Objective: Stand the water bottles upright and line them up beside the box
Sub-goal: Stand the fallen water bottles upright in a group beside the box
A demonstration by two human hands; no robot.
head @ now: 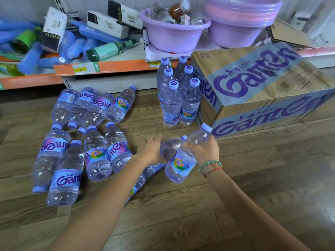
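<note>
Presently logged, working outward from what I see held:

Item 1 – tilted bottle (183,158), gripped round its shoulder by the right hand (204,150), fingers curled about it, cap pointing up and away toward the box, base low and toward me; beaded bracelet (210,164) on that wrist

Item 2 – second bottle (169,147), blurred, between the two hands, touching the tilted bottle; the left hand (152,151) has its palm against it with fingers extended forward, and I cannot tell whether they close round it

Item 3 – lying bottle (143,178) beneath the left forearm, partly hidden

Item 4 – six upright bottles (178,93), just beyond the hands, two files of three, touching the side of the box

Item 5 – Ganten cardboard box (257,87), beyond and right of the right hand, closed, on the floor

Item 6 – four bottles lying flat (79,160), left of the left hand, side by side, orientations mixed

Item 7 – further four lying flat (92,105), beyond those, packed side by side

Item 8 – wooden floor (253,178) under everything

Item 9 – low shelf (101,67) with orange edge, far beyond the left hand, holding toppled blue bottles (72,44), cartons, green bottles

Item 10 – lilac basins (174,33), beyond the upright group; one filled with small containers, contents unclear
</note>
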